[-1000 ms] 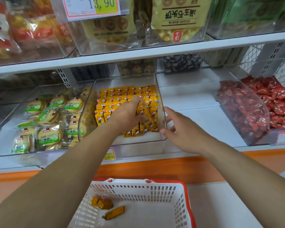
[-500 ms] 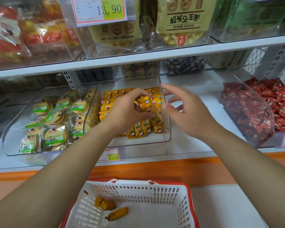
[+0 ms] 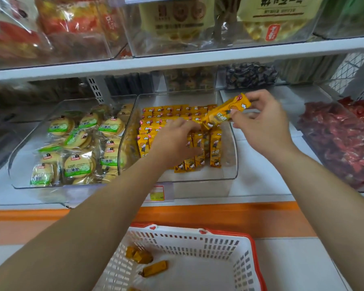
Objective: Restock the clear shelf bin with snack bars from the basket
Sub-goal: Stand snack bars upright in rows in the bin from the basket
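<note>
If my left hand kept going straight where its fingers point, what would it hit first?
Probably the lower end of the snack bar that the right hand pinches, just ahead of the left hand. Depth is unclear; it might instead slide onto the rows of bars in the clear bin.

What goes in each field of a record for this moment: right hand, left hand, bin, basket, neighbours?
right hand: pinches a yellow snack bar, tilted, above the bin's right side
left hand: rests on the upright bars inside the bin; grip unclear
bin: clear bin holding rows of yellow bars
basket: white basket with a red rim, a few loose bars inside
neighbours: round biscuits on the left, red sweets on the right
</note>
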Demonstrator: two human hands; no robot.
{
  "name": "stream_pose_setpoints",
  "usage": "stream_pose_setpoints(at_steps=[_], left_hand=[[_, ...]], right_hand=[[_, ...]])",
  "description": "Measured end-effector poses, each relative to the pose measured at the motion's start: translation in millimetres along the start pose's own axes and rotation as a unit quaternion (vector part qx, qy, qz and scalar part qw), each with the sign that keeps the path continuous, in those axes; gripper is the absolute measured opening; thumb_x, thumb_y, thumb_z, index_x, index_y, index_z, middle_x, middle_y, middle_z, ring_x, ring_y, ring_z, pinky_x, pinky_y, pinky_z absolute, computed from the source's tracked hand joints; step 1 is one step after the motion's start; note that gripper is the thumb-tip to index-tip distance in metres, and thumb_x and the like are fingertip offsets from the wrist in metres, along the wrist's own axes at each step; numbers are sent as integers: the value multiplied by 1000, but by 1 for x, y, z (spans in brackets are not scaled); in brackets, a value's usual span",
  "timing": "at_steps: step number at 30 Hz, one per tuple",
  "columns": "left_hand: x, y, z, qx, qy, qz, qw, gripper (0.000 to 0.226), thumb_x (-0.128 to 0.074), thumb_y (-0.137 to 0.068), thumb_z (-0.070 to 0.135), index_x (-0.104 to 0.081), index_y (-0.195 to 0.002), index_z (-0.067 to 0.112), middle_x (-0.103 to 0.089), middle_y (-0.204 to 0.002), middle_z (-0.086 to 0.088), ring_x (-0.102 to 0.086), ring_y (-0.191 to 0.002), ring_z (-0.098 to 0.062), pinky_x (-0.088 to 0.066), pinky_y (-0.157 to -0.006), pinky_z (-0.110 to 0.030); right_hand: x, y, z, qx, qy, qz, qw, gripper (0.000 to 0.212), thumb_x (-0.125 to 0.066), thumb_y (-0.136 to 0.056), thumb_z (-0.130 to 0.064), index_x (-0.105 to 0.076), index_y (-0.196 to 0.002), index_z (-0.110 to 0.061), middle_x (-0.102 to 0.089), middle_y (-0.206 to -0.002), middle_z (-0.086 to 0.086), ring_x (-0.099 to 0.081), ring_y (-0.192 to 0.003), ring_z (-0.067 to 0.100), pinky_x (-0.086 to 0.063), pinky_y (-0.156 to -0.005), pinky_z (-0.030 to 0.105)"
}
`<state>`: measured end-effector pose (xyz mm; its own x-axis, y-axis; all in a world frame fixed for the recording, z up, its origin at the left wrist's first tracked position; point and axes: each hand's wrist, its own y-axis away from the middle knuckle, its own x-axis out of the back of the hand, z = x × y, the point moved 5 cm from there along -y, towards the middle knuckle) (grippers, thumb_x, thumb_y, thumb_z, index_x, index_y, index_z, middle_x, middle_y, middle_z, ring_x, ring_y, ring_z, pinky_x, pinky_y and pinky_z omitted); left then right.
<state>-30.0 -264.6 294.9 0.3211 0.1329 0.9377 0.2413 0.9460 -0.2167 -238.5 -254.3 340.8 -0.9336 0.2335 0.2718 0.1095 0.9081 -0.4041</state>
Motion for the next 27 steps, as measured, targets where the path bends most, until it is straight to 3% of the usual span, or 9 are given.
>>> stream_pose_setpoints(at_steps=[3, 8, 10, 16, 27], left_hand=[[-15, -8, -10, 9, -29, 4, 1000, 67, -82, -75, 56, -57, -134, 36, -52, -130, 2, -44, -122, -23, -39, -99, -40], [-23, -12, -23, 21, -41, 53, 998, 57, -82, -72, 60, -62, -123, 42, -52, -122, 6, -42, -117, -22, -24, -90, -35], [-23, -11, -29, 34, -19, 70, 997, 54, -83, -70, 59, -64, -118, 45, -52, -120, 8, -41, -116, -20, -19, -88, -33], [-24, -11, -30, 41, -2, 76, 996, 55, -86, -70, 56, -66, -119, 42, -54, -121, 8, -42, -117, -21, -20, -88, -32], [-21, -12, -33, 51, 20, 81, 995, 52, -86, -71, 55, -67, -117, 40, -56, -120, 9, -44, -114, -19, -22, -88, -31]], right_hand=[[-15, -11, 3, -2, 50, -7, 999, 22, -74, -84, -29, -56, -93, -37, -70, -97, -7, -72, -72, 12, -59, -76, 47], [-28, -23, 4, 37, 190, -75, 978, 24, -76, -85, -26, -68, -107, -28, -65, -85, -16, -64, -72, 0, -55, -80, 34], [-30, -22, 2, 63, 228, -94, 967, 26, -75, -87, -24, -68, -112, -25, -63, -83, -16, -66, -76, 7, -48, -78, 28], [-42, -21, -9, 87, 285, -122, 947, 29, -72, -88, -31, -65, -116, -34, -72, -106, -7, -65, -99, 25, -54, -88, 46], [-41, -26, -15, 78, 347, -124, 926, 31, -77, -84, -36, -69, -114, -33, -73, -104, -7, -66, -98, 22, -56, -83, 46]])
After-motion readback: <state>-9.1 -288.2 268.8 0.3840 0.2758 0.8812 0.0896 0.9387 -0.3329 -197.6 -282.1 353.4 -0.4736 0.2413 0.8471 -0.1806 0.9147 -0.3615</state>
